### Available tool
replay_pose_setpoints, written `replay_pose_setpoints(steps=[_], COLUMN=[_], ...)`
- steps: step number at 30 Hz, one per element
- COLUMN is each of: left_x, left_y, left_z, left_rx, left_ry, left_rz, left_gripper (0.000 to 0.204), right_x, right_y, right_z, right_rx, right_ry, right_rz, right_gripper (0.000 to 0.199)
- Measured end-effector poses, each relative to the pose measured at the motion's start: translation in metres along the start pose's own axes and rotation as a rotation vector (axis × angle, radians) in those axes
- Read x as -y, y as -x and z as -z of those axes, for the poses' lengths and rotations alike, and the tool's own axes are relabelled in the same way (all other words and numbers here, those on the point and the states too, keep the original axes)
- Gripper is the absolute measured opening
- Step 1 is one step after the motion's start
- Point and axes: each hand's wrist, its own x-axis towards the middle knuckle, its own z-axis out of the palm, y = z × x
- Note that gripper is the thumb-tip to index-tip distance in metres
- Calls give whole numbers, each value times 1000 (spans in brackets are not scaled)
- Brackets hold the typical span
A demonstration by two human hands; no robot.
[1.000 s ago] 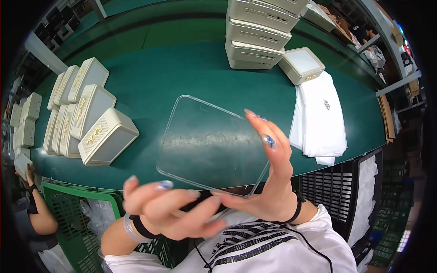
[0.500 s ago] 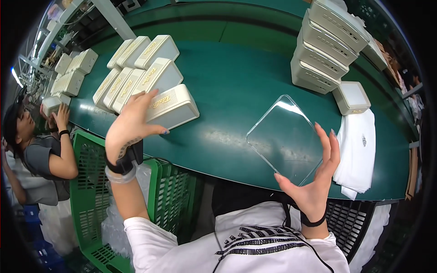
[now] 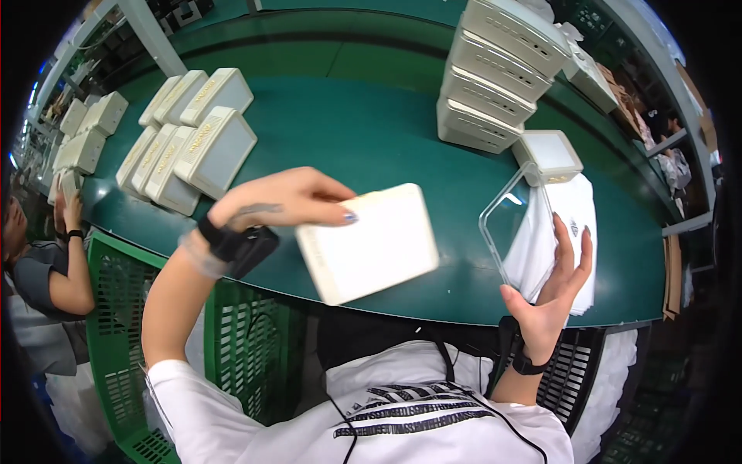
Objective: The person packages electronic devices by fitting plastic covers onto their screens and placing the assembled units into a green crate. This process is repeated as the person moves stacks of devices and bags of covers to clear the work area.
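My left hand (image 3: 297,199) grips a cream box-shaped device (image 3: 375,249) by its upper left side. Its bright white flat face is turned up, over the front of the green table, and the box is slightly blurred. In my right hand (image 3: 545,305) is a clear plastic cover (image 3: 491,246) with rounded corners, held by its lower edge between thumb and fingers. The cover stands tilted, partly in front of a white folded cloth (image 3: 560,224). A gap separates the box and the cover.
Several cream boxes (image 3: 215,151) stand in rows at the left of the table (image 3: 348,124). A stack of similar boxes (image 3: 483,124) rises at the back right, beside a single box (image 3: 549,152). Green crates (image 3: 116,309) sit below the front edge. A co-worker (image 3: 54,271) handles a box at far left.
My left hand has taken the nearest box from the left row and carried it right, turning its white face up. The clear cover has tilted more upright. The view has shifted rightward.
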Motion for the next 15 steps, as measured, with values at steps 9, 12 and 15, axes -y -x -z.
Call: replay_pose_setpoints(steps=[9,12,15], left_x=[6,14,9], left_y=[-91,-71,-36], left_z=[-38,-21,-5], left_rx=[130,-44,-236], left_ry=[-272,-171,42], left_rz=[-117,-153,66], left_gripper=[49,47,46], right_x=[-28,-36,-38], right_y=[-1,-9,-22], right_z=[19,5,-12], right_rx=[475,604,712], right_ry=[-30,-30,25], right_rz=[54,56,97], right_gripper=[114,112,109])
